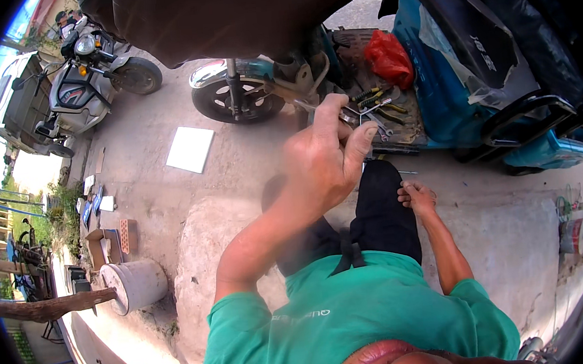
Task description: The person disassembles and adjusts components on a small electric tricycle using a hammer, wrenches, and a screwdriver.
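In front of the three-wheeler's footboard my left hand (327, 155) is raised, fingers curled and thumb close to the index finger. A small thing may be between them, but I cannot make it out. Behind its fingertips, pliers (393, 115) and wrenches (382, 130) lie on the footboard (411, 131). Lower, beside my right knee, my right hand (419, 198) is closed with its fingers curled in. What it holds, if anything, is too small to tell. A thin metal rod (406, 172) shows just beyond those fingers; whether they touch it is unclear.
A red plastic bag (388, 58) lies by the blue seat base (439, 61). The front wheel (239, 104) stands left of the footboard. A white square panel (190, 149) lies on the concrete. At left are a white bucket (139, 286), a brick (129, 236) and another three-wheeler (79, 96).
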{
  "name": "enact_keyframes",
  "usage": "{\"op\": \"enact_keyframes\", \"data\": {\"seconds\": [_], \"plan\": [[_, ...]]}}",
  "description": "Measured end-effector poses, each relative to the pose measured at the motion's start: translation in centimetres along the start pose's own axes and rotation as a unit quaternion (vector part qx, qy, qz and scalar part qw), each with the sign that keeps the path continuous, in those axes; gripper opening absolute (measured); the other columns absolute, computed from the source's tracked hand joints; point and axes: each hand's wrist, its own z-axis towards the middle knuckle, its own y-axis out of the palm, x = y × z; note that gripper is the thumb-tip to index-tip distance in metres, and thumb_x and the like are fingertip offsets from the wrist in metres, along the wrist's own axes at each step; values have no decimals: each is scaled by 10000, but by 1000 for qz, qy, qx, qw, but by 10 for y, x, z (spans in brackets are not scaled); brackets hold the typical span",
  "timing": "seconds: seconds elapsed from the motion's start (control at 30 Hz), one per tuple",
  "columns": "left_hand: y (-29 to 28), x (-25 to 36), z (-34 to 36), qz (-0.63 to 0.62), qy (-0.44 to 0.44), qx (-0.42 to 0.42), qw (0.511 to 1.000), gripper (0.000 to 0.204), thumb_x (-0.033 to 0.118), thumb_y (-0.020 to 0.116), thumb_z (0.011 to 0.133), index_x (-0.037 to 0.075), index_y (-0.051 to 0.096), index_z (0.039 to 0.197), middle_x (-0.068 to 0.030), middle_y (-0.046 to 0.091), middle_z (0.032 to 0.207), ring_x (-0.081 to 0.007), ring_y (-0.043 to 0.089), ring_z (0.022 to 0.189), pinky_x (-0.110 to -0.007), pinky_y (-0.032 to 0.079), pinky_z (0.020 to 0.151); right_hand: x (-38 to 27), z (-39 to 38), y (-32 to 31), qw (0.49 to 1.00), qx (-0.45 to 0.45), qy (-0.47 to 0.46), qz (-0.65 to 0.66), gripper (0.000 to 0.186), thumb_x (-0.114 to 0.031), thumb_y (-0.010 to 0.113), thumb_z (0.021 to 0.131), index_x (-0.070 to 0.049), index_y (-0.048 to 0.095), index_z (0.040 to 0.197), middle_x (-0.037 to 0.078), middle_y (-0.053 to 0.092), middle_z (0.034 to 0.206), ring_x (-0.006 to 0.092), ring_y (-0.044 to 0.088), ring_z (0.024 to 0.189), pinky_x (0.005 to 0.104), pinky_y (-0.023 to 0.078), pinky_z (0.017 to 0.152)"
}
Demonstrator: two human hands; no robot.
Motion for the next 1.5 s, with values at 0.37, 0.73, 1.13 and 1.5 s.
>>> {"op": "enact_keyframes", "data": {"seconds": [0.37, 0.73, 1.13, 1.5], "plan": [[99, -139, -128, -34, -39, 22, 998, 224, 20, 604, 985, 43, 630, 1206, -176, 643, 1067, -281, 685, 876, -384, 547, 773, -116, 17, 58, 977, -120, -174, -10, 355, -290, 598, 1037, -3, 653, 1238, 69, 719, 1026, 135, 672, 892, 282, 525, 792], [-59, -196, -93, 48, -60, -118, 990, 312, -51, 685, 894, 12, 647, 1198, -148, 674, 1076, -229, 698, 846, -342, 574, 744, -295, -16, 119, 912, -153, -362, -117, 438, -314, 641, 990, 32, 659, 1258, 111, 722, 1061, 166, 668, 952, 308, 520, 882], [-3, -263, -138, -277, -328, 11, 903, 257, 178, 669, 1000, 24, 521, 1143, -96, 647, 860, -193, 666, 690, -322, 563, 613, -371, 39, 177, 814, 54, -557, -158, 579, -406, 660, 925, 40, 635, 1292, 252, 694, 1222, 418, 663, 1137, 443, 507, 990], [-49, -239, -54, -459, -330, 64, 822, 188, 120, 727, 957, 98, 569, 1056, -45, 619, 802, -132, 574, 631, -279, 459, 522, -380, 77, 252, 723, 169, -601, -295, 593, -422, 664, 904, -66, 592, 1372, 268, 635, 1314, 445, 586, 1241, 494, 503, 1029]]}}
